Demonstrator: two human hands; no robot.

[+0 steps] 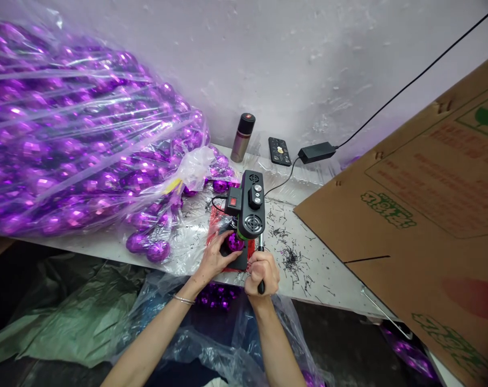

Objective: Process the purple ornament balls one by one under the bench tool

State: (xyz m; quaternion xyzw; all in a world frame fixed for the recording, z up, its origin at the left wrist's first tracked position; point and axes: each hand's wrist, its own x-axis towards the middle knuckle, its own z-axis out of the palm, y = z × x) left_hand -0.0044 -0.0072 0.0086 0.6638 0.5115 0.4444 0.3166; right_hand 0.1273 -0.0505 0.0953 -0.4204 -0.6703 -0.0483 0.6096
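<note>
My left hand (216,257) pinches a shiny purple faceted ball (235,243) between thumb and fingers. The ball sits under the head of a small black bench machine (252,207) with round vents, silver buttons and a red switch. My right hand (263,273) is wrapped round the black-ended lever (261,286) at the machine's right side. Beneath the ball is the machine's black base (239,262), on a red sheet. The ball's top is hidden by the machine head.
A large clear bag of purple balls (74,145) fills the left, with loose balls (157,250) spilling out. Behind stand a spray can (243,138), a phone (279,151) and a power adapter (317,152). Black clippings (291,259) litter the table; a cardboard box (413,215) leans in from the right.
</note>
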